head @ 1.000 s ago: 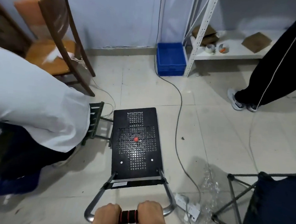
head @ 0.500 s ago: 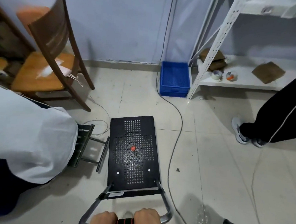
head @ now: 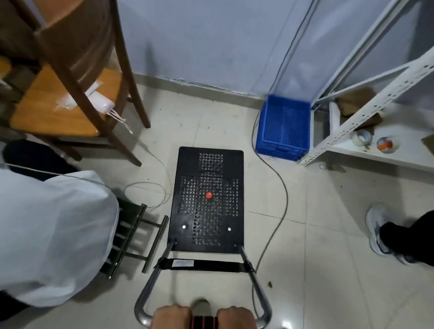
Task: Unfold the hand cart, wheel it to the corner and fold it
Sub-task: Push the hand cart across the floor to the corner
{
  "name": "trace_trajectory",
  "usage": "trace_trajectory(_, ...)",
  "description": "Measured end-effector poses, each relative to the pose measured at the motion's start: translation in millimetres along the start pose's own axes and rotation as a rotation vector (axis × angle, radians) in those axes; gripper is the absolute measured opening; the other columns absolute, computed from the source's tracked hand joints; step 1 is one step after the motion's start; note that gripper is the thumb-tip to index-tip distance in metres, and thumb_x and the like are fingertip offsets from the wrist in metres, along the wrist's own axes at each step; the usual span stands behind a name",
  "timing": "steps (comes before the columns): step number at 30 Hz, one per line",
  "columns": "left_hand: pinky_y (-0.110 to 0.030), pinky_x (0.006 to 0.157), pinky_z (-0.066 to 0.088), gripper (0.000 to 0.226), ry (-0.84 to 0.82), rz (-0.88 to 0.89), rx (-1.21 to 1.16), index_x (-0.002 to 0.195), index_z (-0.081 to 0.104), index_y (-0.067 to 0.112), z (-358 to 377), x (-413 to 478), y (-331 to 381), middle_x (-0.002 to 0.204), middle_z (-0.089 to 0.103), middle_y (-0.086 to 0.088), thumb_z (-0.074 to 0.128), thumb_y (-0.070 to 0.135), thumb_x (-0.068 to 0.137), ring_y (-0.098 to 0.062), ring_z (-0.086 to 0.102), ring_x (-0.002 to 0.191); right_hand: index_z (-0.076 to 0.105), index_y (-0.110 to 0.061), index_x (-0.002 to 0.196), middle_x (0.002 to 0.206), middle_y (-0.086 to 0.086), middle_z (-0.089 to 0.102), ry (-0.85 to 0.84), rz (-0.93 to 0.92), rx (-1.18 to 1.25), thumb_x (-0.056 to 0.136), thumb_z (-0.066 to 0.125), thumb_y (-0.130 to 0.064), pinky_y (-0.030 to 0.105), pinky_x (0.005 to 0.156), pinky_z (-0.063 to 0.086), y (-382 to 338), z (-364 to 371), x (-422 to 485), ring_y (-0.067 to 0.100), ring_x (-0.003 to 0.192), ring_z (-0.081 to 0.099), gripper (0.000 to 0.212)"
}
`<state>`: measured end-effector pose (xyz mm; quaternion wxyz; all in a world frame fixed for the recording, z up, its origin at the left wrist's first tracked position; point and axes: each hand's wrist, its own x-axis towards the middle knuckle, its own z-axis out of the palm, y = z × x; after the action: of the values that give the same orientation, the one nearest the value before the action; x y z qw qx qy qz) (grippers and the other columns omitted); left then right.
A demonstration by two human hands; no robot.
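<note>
The hand cart stands unfolded on the tiled floor, its black perforated deck [head: 208,202] flat with a red knob in the middle. A silver U-shaped handle [head: 150,282] rises toward me, with a black strap across it. My left hand [head: 169,323] and my right hand [head: 237,327] both grip the handle bar, either side of its black-and-red grip [head: 204,326]. The deck's front edge lies about a tile short of the back wall, near the room's corner.
A wooden chair [head: 71,84] stands left of the cart. A person in a white top [head: 36,229] crouches at left beside a dark metal rack [head: 132,238]. A blue crate [head: 284,127] and white shelving [head: 366,115] are ahead right. A cable [head: 277,193] runs along the cart's right side. Another person's shoe [head: 377,230] is at right.
The cart has rolled forward toward the back wall and corner. The chair, crate and shelving now appear closer. Both hands have kept their hold on the handle.
</note>
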<state>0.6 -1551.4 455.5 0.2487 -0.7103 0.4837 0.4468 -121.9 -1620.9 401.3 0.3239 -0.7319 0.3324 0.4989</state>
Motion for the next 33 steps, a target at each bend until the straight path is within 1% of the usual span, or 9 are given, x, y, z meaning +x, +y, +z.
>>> trace_trajectory(4,-0.037,0.099,0.045,0.032,0.043,-0.007,-0.044,0.111,0.062,0.017,-24,39,-19,0.117,0.067,-0.005,0.038,0.017,0.091,-0.024,0.063,0.108,0.048,-0.013,0.137,0.141,0.011,0.049,0.036,-0.016,-0.046,0.100,0.036,-0.027,0.039,0.105,0.035,3,-47,15,0.028,0.129,0.047,0.041)
trace_trajectory(11,-0.036,0.085,0.048,0.026,0.112,0.000,-0.038,0.106,0.062,0.017,-89,84,2,0.109,0.068,-0.009,0.049,0.020,0.084,-0.028,0.065,0.098,0.061,-0.018,0.093,0.099,0.010,0.070,0.271,-0.091,-0.191,0.085,0.050,-0.022,0.035,0.073,0.043,41,-135,4,0.029,0.091,0.066,0.014)
trace_trajectory(14,-0.036,0.084,0.048,0.026,0.157,0.001,-0.056,0.106,0.061,0.015,-115,103,20,0.108,0.067,-0.010,0.049,0.017,0.084,-0.029,0.064,0.098,0.050,-0.020,0.080,0.069,0.004,0.055,0.323,-0.124,-0.232,0.082,0.050,-0.021,0.033,0.065,0.036,65,-170,9,0.029,0.069,0.055,0.002)
trace_trajectory(17,-0.035,0.082,0.049,0.021,0.228,-0.006,-0.099,0.100,0.062,0.017,-140,122,33,0.103,0.069,-0.008,0.052,0.024,0.083,-0.029,0.066,0.093,0.051,-0.020,0.077,0.060,0.000,0.044,0.363,-0.173,-0.257,0.080,0.050,-0.020,0.033,0.062,0.035,85,-210,16,0.027,0.064,0.048,0.003)
trace_trajectory(21,-0.032,0.075,0.051,0.020,0.290,-0.051,-0.130,0.091,0.062,0.022,-179,146,48,0.094,0.071,-0.001,0.057,0.038,0.080,-0.023,0.068,0.087,0.046,-0.020,0.064,0.055,0.000,0.044,0.367,-0.182,-0.262,0.071,0.058,-0.018,0.028,0.050,0.029,107,-259,22,0.031,0.057,0.055,0.014)
trace_trajectory(24,-0.031,0.075,0.051,0.006,0.294,-0.085,-0.174,0.082,0.051,0.027,-208,162,54,0.095,0.070,0.001,0.052,0.033,0.080,-0.020,0.068,0.088,0.047,-0.017,0.069,0.066,0.006,0.054,0.374,-0.211,-0.302,0.073,0.063,-0.018,0.031,0.055,0.034,118,-293,33,0.031,0.062,0.059,0.016)
trace_trajectory(27,-0.030,0.070,0.050,0.009,0.246,-0.114,-0.193,0.079,0.048,0.028,-233,177,57,0.091,0.070,0.002,0.053,0.036,0.078,-0.019,0.068,0.085,0.047,-0.016,0.073,0.059,0.001,0.031,0.400,-0.261,-0.298,0.076,0.065,-0.020,0.032,0.059,0.035,128,-322,46,0.028,0.062,0.054,0.019)
trace_trajectory(29,-0.030,0.068,0.049,0.015,0.256,-0.114,-0.191,0.084,0.056,0.026,-250,190,59,0.090,0.069,0.002,0.055,0.039,0.077,-0.019,0.068,0.084,0.047,-0.016,0.074,0.059,0.000,0.029,0.397,-0.263,-0.301,0.076,0.064,-0.018,0.032,0.060,0.035,134,-342,54,0.029,0.066,0.058,0.018)
trace_trajectory(33,-0.029,0.058,0.040,0.025,0.304,-0.113,-0.234,0.077,0.055,0.024,-273,204,62,0.068,0.053,0.005,0.056,0.049,0.073,-0.019,0.068,0.075,0.047,-0.017,0.074,0.069,0.006,0.053,0.375,-0.274,-0.293,0.078,0.062,-0.019,0.032,0.061,0.036,143,-371,61,0.029,0.072,0.062,0.016)
